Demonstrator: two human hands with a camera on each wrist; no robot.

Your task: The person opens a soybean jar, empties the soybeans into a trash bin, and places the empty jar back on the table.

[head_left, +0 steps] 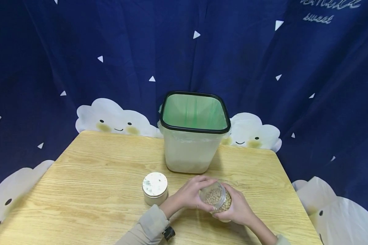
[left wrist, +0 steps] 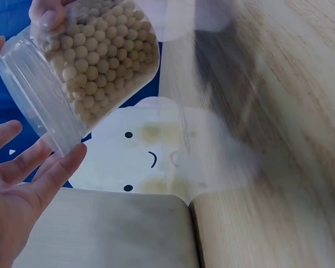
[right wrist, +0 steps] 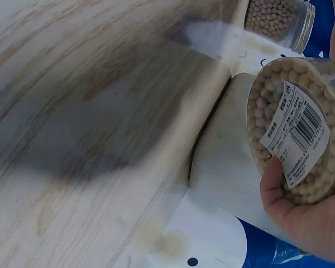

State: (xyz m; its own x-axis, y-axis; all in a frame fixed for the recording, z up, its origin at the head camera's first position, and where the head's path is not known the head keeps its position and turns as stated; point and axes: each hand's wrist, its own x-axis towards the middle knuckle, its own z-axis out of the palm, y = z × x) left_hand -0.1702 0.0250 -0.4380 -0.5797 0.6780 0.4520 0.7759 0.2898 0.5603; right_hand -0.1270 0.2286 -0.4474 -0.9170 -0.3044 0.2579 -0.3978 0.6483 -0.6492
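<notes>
Both hands hold a clear plastic jar (head_left: 214, 195) of small beige balls, tilted just above the table. My left hand (head_left: 191, 193) spans its clear, wide top end, thumb and fingers on opposite sides; in the left wrist view the left fingertips (left wrist: 72, 159) touch that ribbed end. Around the lower part of the jar, my right hand (head_left: 237, 209) grips with its thumb (right wrist: 273, 181) on the base. A white barcode label (right wrist: 301, 134) covers part of the base. Left of the hands stands a second jar (head_left: 154, 189) with a silver lid, beige balls showing inside it in the right wrist view.
Behind the hands, a white bin (head_left: 191, 151) with a black rim and a green-looking inside stands toward the table's back edge. The wooden table (head_left: 95, 187) backs onto a dark blue curtain (head_left: 125, 51) with white triangles and clouds.
</notes>
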